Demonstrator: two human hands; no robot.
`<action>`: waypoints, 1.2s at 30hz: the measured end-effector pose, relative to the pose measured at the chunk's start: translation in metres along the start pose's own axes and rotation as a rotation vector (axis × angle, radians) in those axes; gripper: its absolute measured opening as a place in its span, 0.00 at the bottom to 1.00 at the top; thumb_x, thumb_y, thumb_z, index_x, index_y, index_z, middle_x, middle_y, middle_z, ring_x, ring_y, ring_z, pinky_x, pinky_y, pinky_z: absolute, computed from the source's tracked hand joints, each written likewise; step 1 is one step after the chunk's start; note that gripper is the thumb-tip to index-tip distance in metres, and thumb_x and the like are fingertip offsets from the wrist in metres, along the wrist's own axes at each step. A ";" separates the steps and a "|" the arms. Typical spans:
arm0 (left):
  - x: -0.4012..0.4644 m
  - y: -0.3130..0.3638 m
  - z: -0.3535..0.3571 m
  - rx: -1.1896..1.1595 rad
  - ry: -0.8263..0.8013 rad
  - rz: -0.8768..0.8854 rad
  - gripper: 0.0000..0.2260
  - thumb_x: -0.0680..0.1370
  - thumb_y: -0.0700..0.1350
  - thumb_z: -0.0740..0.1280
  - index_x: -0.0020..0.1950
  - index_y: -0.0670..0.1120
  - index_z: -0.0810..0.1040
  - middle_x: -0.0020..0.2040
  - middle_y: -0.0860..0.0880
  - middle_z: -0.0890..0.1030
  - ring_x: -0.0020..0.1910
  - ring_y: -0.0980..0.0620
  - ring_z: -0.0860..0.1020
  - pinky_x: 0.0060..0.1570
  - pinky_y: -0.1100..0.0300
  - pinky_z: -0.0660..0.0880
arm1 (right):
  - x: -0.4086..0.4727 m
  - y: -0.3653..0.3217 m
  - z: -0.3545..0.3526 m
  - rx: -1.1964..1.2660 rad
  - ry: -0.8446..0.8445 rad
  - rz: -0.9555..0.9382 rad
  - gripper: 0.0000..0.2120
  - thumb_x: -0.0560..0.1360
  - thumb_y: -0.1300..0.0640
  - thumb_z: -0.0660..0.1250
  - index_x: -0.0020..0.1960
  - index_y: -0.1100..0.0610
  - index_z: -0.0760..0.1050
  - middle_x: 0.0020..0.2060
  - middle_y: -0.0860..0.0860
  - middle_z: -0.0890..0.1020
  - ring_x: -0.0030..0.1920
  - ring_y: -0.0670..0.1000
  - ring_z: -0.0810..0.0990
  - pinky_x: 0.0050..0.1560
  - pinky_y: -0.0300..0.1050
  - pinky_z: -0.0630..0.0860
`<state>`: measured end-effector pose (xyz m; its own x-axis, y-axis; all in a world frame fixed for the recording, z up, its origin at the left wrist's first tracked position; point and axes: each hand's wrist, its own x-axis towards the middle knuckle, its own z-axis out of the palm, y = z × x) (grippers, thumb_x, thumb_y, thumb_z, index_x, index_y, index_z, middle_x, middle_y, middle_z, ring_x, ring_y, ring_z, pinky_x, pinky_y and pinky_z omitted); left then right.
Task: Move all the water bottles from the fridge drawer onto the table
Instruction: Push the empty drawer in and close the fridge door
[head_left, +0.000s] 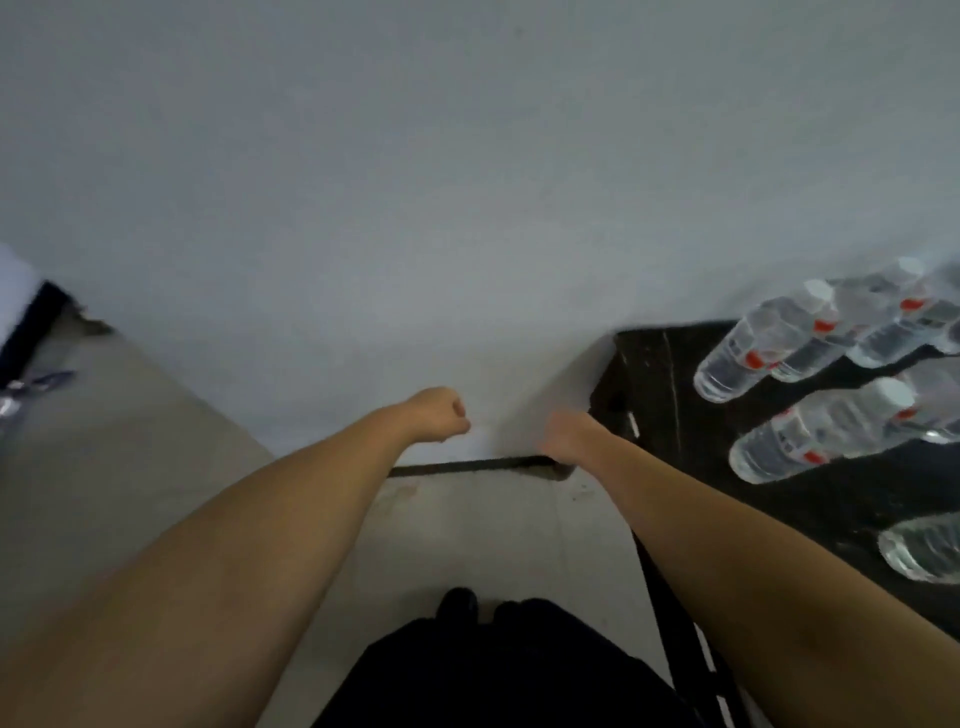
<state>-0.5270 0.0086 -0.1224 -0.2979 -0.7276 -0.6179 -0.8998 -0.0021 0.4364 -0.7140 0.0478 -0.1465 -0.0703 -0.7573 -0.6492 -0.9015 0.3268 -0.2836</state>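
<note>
Several clear water bottles (769, 343) with white caps and red-marked labels stand on a black table (654, 374) at the right. One more bottle (821, 431) stands nearer me, and another (924, 551) is cut off by the right edge. Both my bare arms reach forward and down to the foot of a large white surface (467, 208). My left hand (439, 415) is closed in a fist with nothing visible in it. My right hand (563, 439) is blurred beside the table's corner, its fingers curled out of sight. No open fridge drawer is recognisable.
Grey floor (130, 467) lies below and to the left. A dark gap (467, 465) runs along the foot of the white surface. A dark-edged object (31, 332) sits at the far left. My dark clothing (493, 670) fills the bottom centre, with a black table leg (670, 608) beside it.
</note>
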 end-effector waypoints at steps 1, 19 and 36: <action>-0.010 -0.013 0.003 -0.042 0.029 -0.056 0.14 0.79 0.45 0.63 0.61 0.39 0.75 0.50 0.45 0.76 0.47 0.48 0.76 0.48 0.58 0.70 | 0.005 -0.007 0.002 -0.082 -0.031 -0.050 0.18 0.82 0.57 0.52 0.66 0.65 0.71 0.63 0.61 0.74 0.63 0.60 0.73 0.62 0.49 0.68; -0.213 -0.105 0.200 -0.621 0.332 -0.770 0.14 0.77 0.45 0.64 0.59 0.40 0.78 0.58 0.41 0.79 0.56 0.44 0.78 0.52 0.59 0.72 | -0.065 -0.107 0.141 -0.910 -0.282 -0.815 0.11 0.76 0.57 0.59 0.56 0.59 0.75 0.60 0.61 0.77 0.54 0.58 0.77 0.48 0.46 0.69; -0.473 -0.106 0.425 -1.017 0.618 -1.206 0.16 0.78 0.46 0.64 0.63 0.40 0.76 0.61 0.41 0.78 0.57 0.44 0.78 0.52 0.59 0.73 | -0.289 -0.123 0.360 -1.295 -0.398 -1.220 0.11 0.76 0.56 0.62 0.50 0.63 0.78 0.52 0.61 0.80 0.53 0.58 0.80 0.42 0.40 0.68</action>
<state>-0.4258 0.6446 -0.1540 0.7351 -0.1215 -0.6670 0.1225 -0.9438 0.3070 -0.4291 0.4304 -0.1782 0.7267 0.0185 -0.6867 -0.1032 -0.9853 -0.1358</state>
